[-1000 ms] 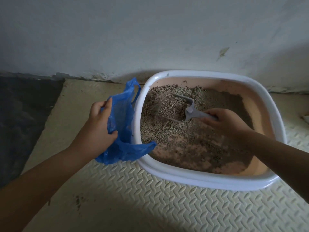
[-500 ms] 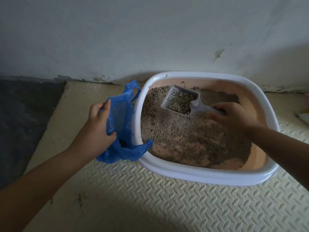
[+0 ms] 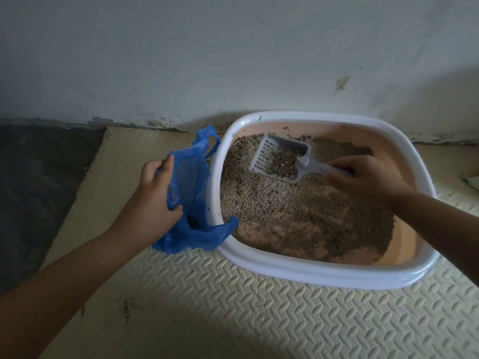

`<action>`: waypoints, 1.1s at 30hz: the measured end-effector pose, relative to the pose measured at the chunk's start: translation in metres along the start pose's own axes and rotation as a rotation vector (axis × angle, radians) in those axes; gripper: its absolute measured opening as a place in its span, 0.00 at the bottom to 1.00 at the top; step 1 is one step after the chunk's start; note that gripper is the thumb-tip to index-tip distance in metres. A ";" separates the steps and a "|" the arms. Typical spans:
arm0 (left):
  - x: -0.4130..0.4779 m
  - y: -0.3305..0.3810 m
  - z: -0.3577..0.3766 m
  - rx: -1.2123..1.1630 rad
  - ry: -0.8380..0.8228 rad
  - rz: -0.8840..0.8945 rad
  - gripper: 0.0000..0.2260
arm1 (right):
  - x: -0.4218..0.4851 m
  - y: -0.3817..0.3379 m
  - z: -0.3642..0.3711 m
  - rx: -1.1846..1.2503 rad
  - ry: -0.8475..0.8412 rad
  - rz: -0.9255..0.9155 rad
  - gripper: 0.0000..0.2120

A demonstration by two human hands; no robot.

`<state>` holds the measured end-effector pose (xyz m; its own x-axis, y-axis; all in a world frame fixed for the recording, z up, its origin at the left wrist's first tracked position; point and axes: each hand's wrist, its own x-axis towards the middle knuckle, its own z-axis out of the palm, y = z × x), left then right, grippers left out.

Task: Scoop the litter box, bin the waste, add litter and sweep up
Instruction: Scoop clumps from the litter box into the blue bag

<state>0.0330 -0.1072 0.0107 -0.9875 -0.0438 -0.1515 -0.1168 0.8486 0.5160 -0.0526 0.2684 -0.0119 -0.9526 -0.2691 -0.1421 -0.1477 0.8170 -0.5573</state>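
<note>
A white-rimmed litter box (image 3: 305,273) with a pink inside stands on the floor by the wall, holding grey-brown litter (image 3: 298,211) heaped toward its left and middle, with bare pink bottom showing at the front. My right hand (image 3: 363,177) grips the handle of a grey slotted scoop (image 3: 278,159), which is lifted over the back of the box with litter in it. My left hand (image 3: 155,200) holds a blue plastic bag (image 3: 191,198) open against the box's left rim; some dark waste lies inside the bag.
A cream foam mat (image 3: 259,307) with an embossed pattern lies under the box and reaches toward me. A dark grey floor patch (image 3: 39,190) is at the left. The white wall (image 3: 233,60) runs close behind the box. A pale object (image 3: 473,181) shows at the right edge.
My right hand has raised the scoop out of the litter, turned it flat with a load in it, and held it over the back of the box. My left hand keeps the bag in place.
</note>
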 end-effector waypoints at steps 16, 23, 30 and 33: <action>0.000 -0.001 0.003 0.021 0.001 -0.003 0.42 | -0.005 -0.009 0.000 0.003 -0.003 -0.012 0.06; 0.001 -0.002 0.001 0.010 0.000 0.004 0.41 | -0.006 -0.011 -0.002 -0.001 0.002 -0.030 0.07; 0.001 -0.003 -0.008 0.014 0.024 0.008 0.41 | -0.003 -0.038 -0.006 0.044 -0.022 -0.136 0.05; 0.000 -0.008 -0.016 0.033 0.041 0.001 0.41 | 0.006 -0.056 -0.003 0.074 -0.094 -0.203 0.03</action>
<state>0.0326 -0.1223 0.0201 -0.9912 -0.0634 -0.1161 -0.1126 0.8654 0.4884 -0.0504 0.2222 0.0207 -0.8759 -0.4730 -0.0949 -0.3100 0.7026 -0.6405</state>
